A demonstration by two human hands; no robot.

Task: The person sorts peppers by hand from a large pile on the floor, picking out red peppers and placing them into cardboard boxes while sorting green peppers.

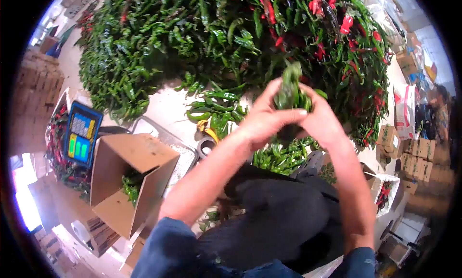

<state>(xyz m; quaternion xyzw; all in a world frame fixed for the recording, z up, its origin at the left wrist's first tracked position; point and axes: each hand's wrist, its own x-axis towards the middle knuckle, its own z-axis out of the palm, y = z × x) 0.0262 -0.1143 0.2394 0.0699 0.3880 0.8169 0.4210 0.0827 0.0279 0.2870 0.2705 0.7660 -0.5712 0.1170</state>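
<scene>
A bunch of long green peppers (288, 92), slightly blurred, is held between both hands in front of the big pepper heap. My left hand (264, 116) wraps the bunch from the left, its thumb lying across the front. On the other side my right hand (321, 115) closes round the same peppers, its fingers partly hidden behind them. Below the hands lies a smaller group of green peppers (281, 157). Beyond them rises the heap (168, 42), mostly green with red peppers (346, 24) towards the right.
At left an open cardboard box (137, 150) with green peppers inside stands by a metal tray (180, 169) and a scale display (83, 133). A tape roll (206, 147) with something yellow (207, 129) lies near my left forearm. Stacked cartons (417, 157) stand at right.
</scene>
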